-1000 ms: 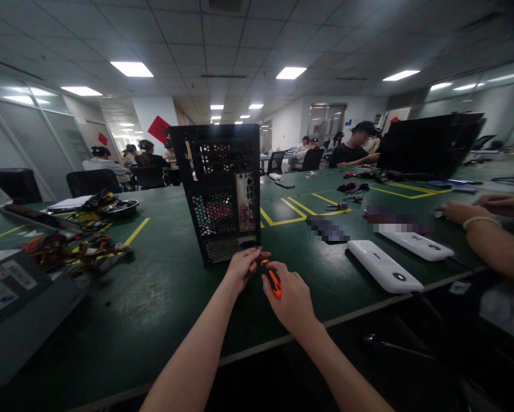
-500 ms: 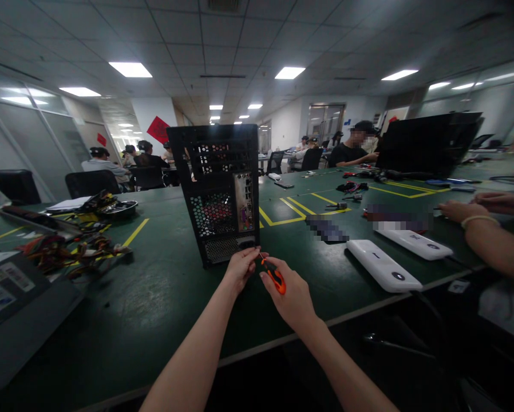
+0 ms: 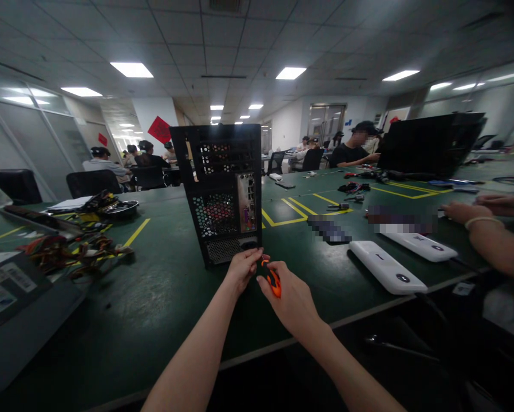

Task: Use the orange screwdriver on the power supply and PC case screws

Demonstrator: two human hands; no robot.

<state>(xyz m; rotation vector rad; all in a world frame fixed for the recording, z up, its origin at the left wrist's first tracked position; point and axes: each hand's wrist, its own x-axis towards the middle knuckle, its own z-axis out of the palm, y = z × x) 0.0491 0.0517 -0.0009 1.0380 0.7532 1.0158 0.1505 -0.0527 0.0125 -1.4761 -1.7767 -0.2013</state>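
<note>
A black computer case (image 3: 218, 183) stands upright on the green table, its back panel with ports and mesh turned towards me. At its lower right corner is my left hand (image 3: 242, 271), fingers pinched together; whatever lies between the fingertips is too small to make out. My right hand (image 3: 293, 294) grips an orange and black screwdriver (image 3: 274, 280) by the handle. The screwdriver's front end points up and left at the left fingertips, close to the case's bottom edge. Its tip is hidden or too fine to see.
To the left sit a grey metal unit (image 3: 16, 309) and bundled cables (image 3: 80, 252). On the right lie two white power banks (image 3: 386, 266) and a blurred dark phone-like object (image 3: 329, 229). Another person's hands (image 3: 475, 214) work at the right edge. A second black case (image 3: 429, 146) stands farther back.
The screwdriver handle has tilted slightly and shifted a little left and down with my right hand. My left hand keeps its place at the case corner. The view has shifted slightly.
</note>
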